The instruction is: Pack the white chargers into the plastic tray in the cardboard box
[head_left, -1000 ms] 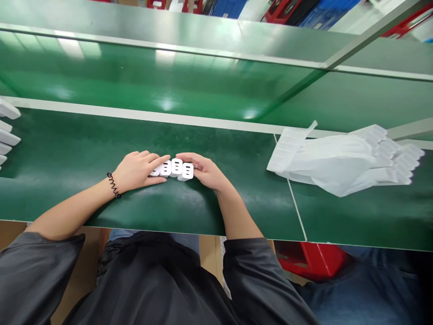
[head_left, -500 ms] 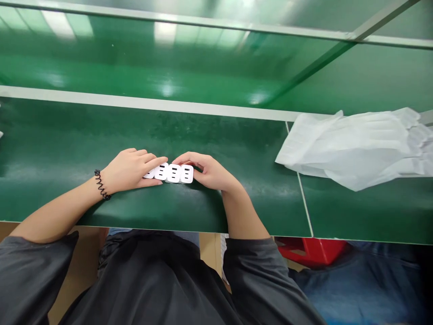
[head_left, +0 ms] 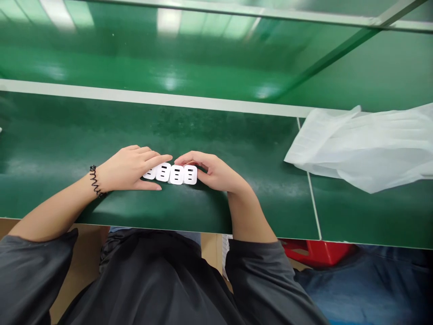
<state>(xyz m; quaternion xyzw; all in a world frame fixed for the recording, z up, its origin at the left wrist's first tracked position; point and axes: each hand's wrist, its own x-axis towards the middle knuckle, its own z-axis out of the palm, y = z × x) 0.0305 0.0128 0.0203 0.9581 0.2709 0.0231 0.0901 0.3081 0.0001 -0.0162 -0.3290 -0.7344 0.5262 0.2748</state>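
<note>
A short row of small white charger plugs (head_left: 171,174), each with three dark slots on its face, lies on the green belt (head_left: 67,135) in front of me. My left hand (head_left: 130,168) cups the left end of the row, thumb under and fingers over it. My right hand (head_left: 211,171) closes round the right end, fingertips on the top edge of the last plug. Both hands press the plugs together between them. A black coil band sits on my left wrist.
A pile of white plastic-wrapped items (head_left: 365,144) lies on the belt at the right. A pale rail (head_left: 152,98) runs across behind the hands. Beyond it is a higher green surface. A red crate (head_left: 314,252) stands below the table edge at the right.
The view has shifted, so the white pile sits further right and the white items at the far left have left the frame. My hands stay on the row, now straighter.
</note>
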